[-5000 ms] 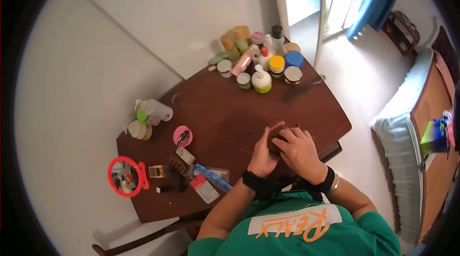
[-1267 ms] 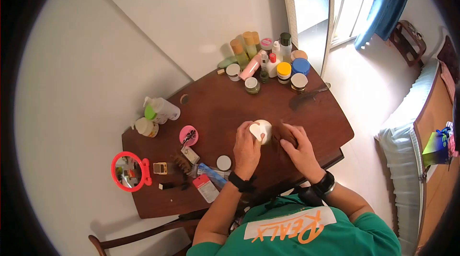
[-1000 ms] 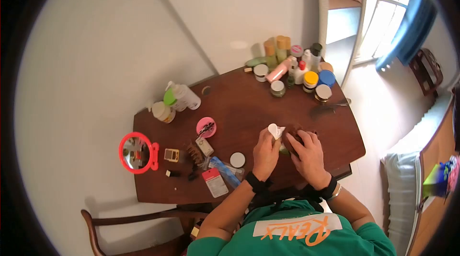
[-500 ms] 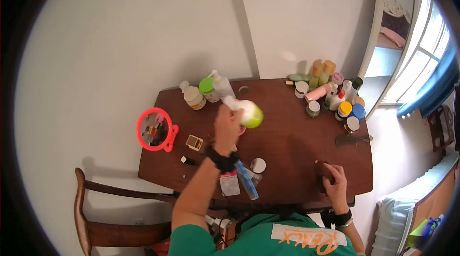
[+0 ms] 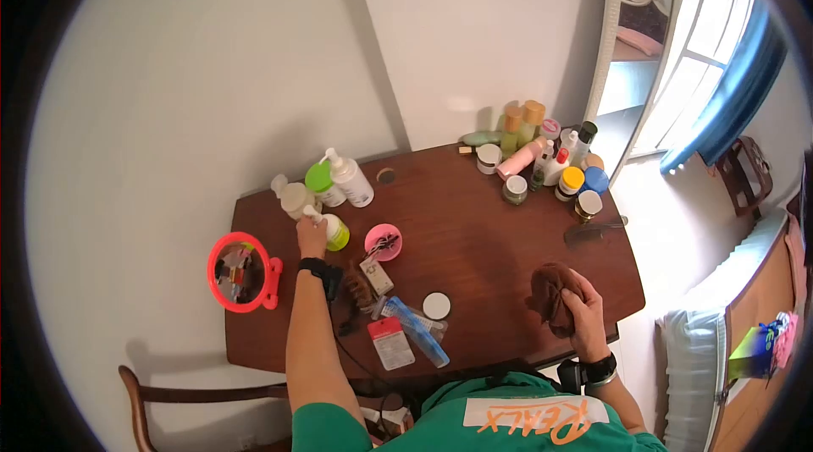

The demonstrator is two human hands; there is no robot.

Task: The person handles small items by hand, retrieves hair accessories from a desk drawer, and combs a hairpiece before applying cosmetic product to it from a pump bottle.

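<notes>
My left hand (image 5: 312, 238) is closed around the top of a white pump bottle (image 5: 337, 234) with a lime-green base, at the left of the table. Just behind it are a cream jar (image 5: 295, 200), a green-lidded tub (image 5: 325, 184) and a tall white pump bottle (image 5: 352, 184). My right hand (image 5: 588, 316) grips a crumpled brown cloth (image 5: 552, 300) over the table's right front part. Right of the left hand sits a pink bowl (image 5: 384, 242) with small dark items in it.
A red-framed mirror (image 5: 240, 272) stands at the left edge. Several bottles and jars, including a yellow-lidded jar (image 5: 570, 184), crowd the back right. A blue packaged item (image 5: 417, 332), a red-and-white packet (image 5: 391, 344) and a white round lid (image 5: 436, 306) lie near the front of the table (image 5: 483, 240).
My left hand has carried the green-based bottle left and lowered it beside the cream jar. My right hand has lifted the brown cloth, which now shows more fully. The view has shifted.
</notes>
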